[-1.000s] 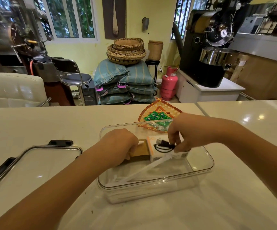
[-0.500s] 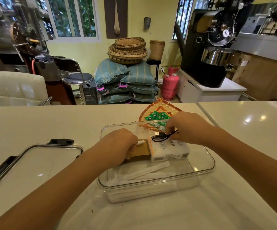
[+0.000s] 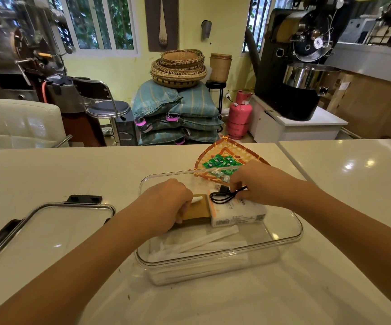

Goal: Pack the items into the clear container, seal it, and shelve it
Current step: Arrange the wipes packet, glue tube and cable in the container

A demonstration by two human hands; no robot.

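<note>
Sweets (image 3: 220,161) lie in the woven tray (image 3: 227,148) just beyond the right hand (image 3: 257,184), which pinches the black cable (image 3: 222,195); the left hand (image 3: 166,202) grips a brown card (image 3: 198,208).

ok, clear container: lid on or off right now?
Off. The lid lies flat on the counter left of the clear container, whose top is open with both hands inside.

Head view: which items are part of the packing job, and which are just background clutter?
Job:
clear container
lid on the counter, off
white pack, black cable, brown box, white sticks inside the container
woven tray holding green packets
left hand, right hand

Clutter:
stacked baskets
sacks
pink gas cylinder
stool
</note>
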